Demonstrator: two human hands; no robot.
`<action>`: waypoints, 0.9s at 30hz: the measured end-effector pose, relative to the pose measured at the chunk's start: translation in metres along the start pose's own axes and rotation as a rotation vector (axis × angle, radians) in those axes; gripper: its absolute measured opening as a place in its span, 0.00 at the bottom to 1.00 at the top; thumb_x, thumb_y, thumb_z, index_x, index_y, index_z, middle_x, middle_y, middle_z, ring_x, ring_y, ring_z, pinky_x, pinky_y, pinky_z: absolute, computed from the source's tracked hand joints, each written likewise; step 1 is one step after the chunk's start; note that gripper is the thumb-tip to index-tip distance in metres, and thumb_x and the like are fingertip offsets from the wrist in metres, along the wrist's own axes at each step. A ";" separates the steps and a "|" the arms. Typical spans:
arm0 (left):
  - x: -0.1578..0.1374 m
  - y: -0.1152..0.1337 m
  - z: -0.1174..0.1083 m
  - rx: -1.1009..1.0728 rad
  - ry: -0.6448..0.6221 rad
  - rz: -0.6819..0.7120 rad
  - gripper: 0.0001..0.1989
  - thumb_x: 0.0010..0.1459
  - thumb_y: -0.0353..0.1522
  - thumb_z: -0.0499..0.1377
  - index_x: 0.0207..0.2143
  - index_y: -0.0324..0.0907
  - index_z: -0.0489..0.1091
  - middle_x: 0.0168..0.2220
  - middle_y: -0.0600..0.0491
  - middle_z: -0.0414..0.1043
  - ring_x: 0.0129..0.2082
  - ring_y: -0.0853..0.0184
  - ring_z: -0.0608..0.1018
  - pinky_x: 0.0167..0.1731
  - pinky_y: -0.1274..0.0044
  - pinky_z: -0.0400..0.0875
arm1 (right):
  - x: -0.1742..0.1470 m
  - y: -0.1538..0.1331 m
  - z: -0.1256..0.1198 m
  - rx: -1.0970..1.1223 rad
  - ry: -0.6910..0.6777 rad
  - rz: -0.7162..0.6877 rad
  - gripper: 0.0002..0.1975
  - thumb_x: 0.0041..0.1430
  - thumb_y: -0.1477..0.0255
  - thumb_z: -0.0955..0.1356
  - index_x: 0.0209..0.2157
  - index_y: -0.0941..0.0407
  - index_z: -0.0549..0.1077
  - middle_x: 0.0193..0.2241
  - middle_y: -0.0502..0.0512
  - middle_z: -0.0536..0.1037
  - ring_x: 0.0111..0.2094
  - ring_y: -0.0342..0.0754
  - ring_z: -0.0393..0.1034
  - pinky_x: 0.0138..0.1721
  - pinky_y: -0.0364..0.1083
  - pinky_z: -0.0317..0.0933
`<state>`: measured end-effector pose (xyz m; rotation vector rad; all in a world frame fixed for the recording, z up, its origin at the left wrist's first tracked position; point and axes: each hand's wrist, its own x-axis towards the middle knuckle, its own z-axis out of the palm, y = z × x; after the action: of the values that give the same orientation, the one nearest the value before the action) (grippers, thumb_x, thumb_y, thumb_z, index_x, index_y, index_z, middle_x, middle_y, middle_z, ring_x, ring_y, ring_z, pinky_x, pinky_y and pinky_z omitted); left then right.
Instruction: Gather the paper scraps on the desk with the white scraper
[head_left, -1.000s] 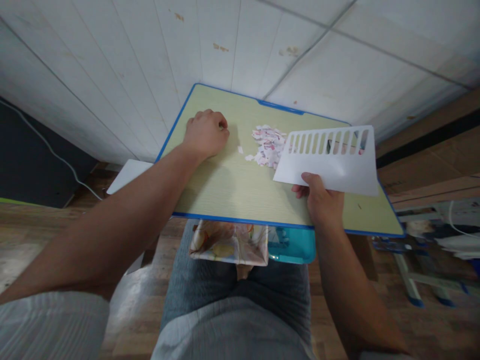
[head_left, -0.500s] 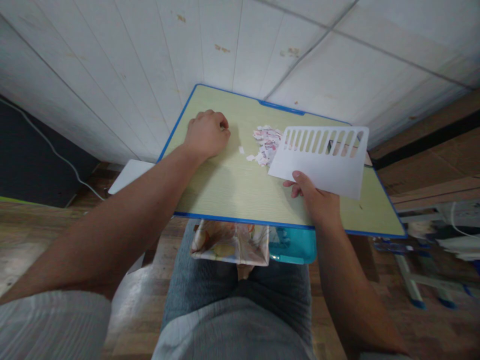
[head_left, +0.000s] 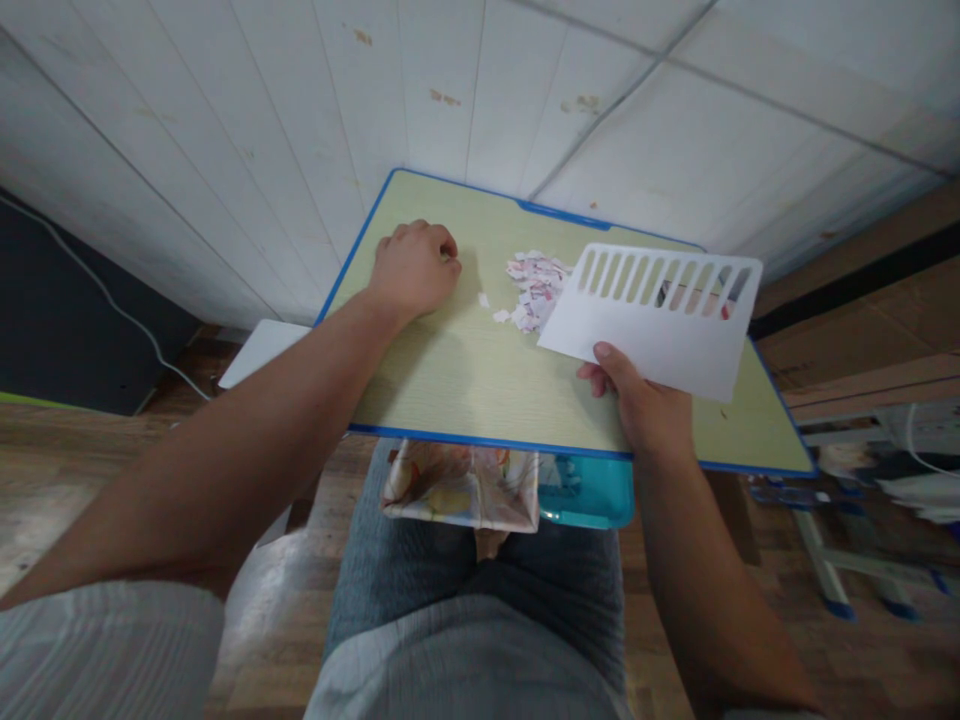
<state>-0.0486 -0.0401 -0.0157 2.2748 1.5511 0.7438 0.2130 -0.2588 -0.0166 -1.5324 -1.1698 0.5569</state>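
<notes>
A white slotted panel (head_left: 649,340), flat with a row of long slots along its far edge, is held by my right hand (head_left: 637,390). My thumb lies on its near edge and the other fingers go underneath. The panel is tilted over the right part of the table, its left edge beside a heap of torn paper scraps (head_left: 536,290) and overlapping part of it. A few loose scraps (head_left: 484,300) lie left of the heap. My left hand (head_left: 416,265) rests on the table's left side, fingers curled in a loose fist, apart from the scraps.
The pale yellow table (head_left: 465,390) has a blue rim and stands against a white panelled wall (head_left: 435,90). Below its front edge are a patterned fabric bin (head_left: 465,490) and a turquoise container (head_left: 592,490). Cardboard (head_left: 870,310) stands at the right. A pictured item shows through the panel's slots.
My right hand has shifted the white slotted panel a little to the right. The left hand and the paper heap look unmoved.
</notes>
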 end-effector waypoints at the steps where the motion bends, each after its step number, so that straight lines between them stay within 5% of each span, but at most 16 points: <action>1: 0.000 0.000 0.001 -0.002 0.007 0.004 0.15 0.68 0.35 0.61 0.53 0.53 0.83 0.59 0.44 0.81 0.69 0.41 0.74 0.72 0.47 0.66 | 0.001 0.001 0.000 -0.011 0.003 0.001 0.20 0.68 0.56 0.79 0.25 0.51 0.80 0.25 0.50 0.84 0.26 0.49 0.74 0.41 0.51 0.72; 7: 0.002 -0.003 0.003 -0.007 0.027 0.020 0.15 0.67 0.34 0.62 0.54 0.53 0.82 0.54 0.44 0.82 0.67 0.41 0.75 0.70 0.47 0.69 | 0.002 0.008 0.001 -0.071 -0.024 0.007 0.21 0.68 0.56 0.78 0.24 0.51 0.78 0.26 0.52 0.85 0.31 0.52 0.78 0.46 0.53 0.72; 14: -0.001 0.003 -0.001 0.019 0.009 -0.013 0.14 0.67 0.33 0.61 0.52 0.52 0.83 0.58 0.42 0.80 0.69 0.39 0.75 0.73 0.44 0.64 | 0.000 -0.005 0.000 -0.059 -0.070 0.023 0.24 0.65 0.55 0.77 0.19 0.51 0.78 0.19 0.51 0.78 0.23 0.49 0.70 0.35 0.51 0.70; 27: 0.001 -0.002 -0.001 -0.024 -0.001 0.018 0.14 0.67 0.34 0.63 0.53 0.52 0.82 0.59 0.44 0.81 0.69 0.41 0.74 0.71 0.46 0.67 | -0.001 -0.008 0.005 0.050 -0.088 0.046 0.17 0.64 0.61 0.71 0.25 0.52 0.87 0.24 0.54 0.84 0.25 0.50 0.72 0.37 0.52 0.70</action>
<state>-0.0499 -0.0387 -0.0158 2.2748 1.5149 0.7616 0.2051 -0.2576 -0.0109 -1.5081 -1.1812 0.6861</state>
